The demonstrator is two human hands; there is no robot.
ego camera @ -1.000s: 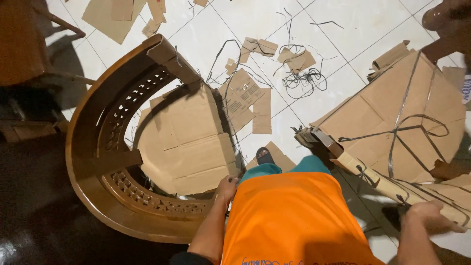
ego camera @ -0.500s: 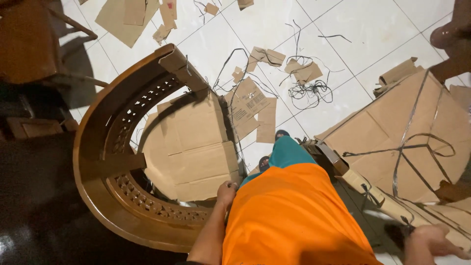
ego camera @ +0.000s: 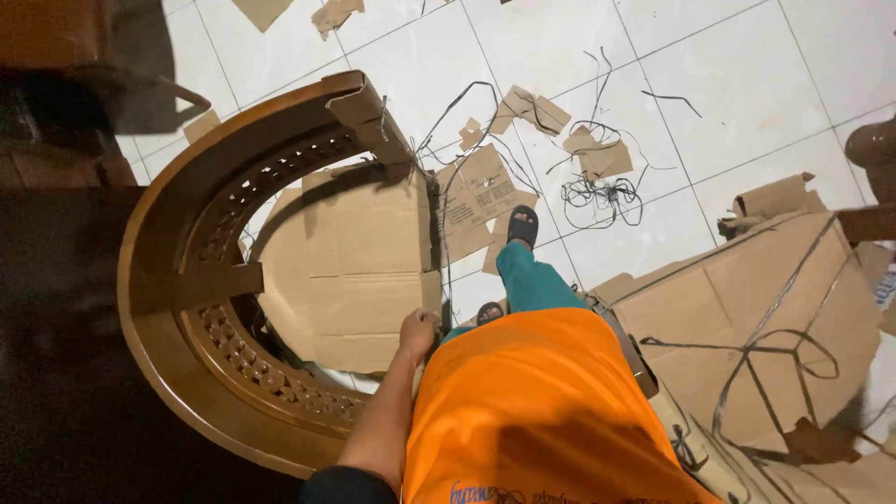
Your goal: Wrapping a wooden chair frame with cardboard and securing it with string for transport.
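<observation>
A curved brown wooden chair [ego camera: 159,280] with a carved backrest stands on the left, its seat wrapped in cardboard [ego camera: 355,271]. My left hand [ego camera: 417,331] is closed on the near right corner of that cardboard-covered seat, arm reaching down past my orange shirt [ego camera: 532,411]. My right hand is out of view. My foot in a black sandal [ego camera: 523,227] is set on the white tile floor just right of the seat.
A large cardboard-wrapped piece [ego camera: 747,308] bound with black straps lies at the right. Loose black straps [ego camera: 597,191] and cardboard scraps [ego camera: 527,107] litter the tiles ahead. Dark wooden furniture [ego camera: 56,37] stands at the upper left.
My right hand, earlier resting on the wrapped piece at the lower right, has left the view. I have stepped forward with one leg. The left hand stays at the seat corner.
</observation>
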